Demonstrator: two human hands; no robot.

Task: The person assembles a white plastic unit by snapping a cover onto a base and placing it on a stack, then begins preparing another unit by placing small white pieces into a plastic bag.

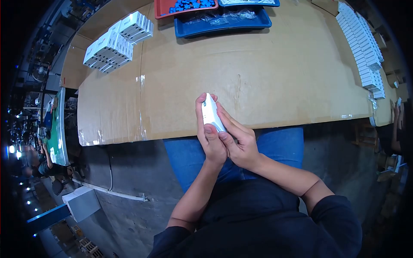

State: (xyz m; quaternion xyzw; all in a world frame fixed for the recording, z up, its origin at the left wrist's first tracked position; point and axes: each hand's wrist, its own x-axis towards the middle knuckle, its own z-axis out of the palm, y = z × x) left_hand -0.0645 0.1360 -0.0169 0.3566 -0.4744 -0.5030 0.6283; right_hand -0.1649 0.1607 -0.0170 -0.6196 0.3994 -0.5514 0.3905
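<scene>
Between both hands, over the table's near edge, is a small white box (210, 114) with dark print near its far end. My left hand (209, 139) wraps its left side, thumb at the near end. On the other side my right hand (239, 143) presses along the box with its fingers stretched forward and its thumb at the near corner. The palms partly hide the box's sides and lower end.
Stacked white boxes stand on the cardboard-covered table (185, 86): a block (109, 51) at far left, long rows (361, 51) at far right. At the back are a red tray (161, 10) of blue pieces and a blue tray (223, 31) with clear plastic bags. Other people work at both sides.
</scene>
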